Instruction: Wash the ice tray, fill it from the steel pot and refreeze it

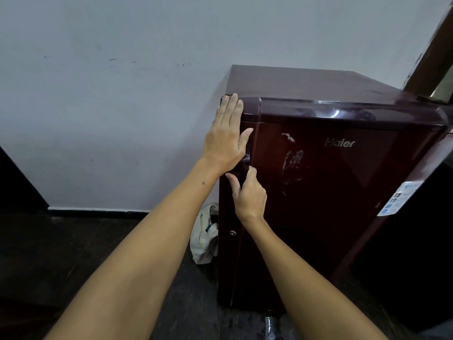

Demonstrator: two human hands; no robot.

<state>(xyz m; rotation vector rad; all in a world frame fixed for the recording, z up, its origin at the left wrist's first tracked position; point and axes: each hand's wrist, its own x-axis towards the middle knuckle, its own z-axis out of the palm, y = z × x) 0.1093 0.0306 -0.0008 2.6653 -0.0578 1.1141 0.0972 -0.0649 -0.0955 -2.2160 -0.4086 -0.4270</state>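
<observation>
A small dark maroon fridge [338, 192] stands against the white wall with its door closed. My left hand [226, 136] lies flat with straight fingers against the fridge's upper left corner, at the side of the door edge. My right hand [247, 192] is just below it, fingers curled into the recessed door handle [245, 165] on the left edge. No ice tray or steel pot is in view.
A crumpled white bag [204, 238] lies on the dark floor [73, 253] between the wall and the fridge's left side. A keyhole [232, 232] sits low on the door edge. A wooden frame [431, 50] rises at the upper right. A wet patch [270, 327] marks the floor.
</observation>
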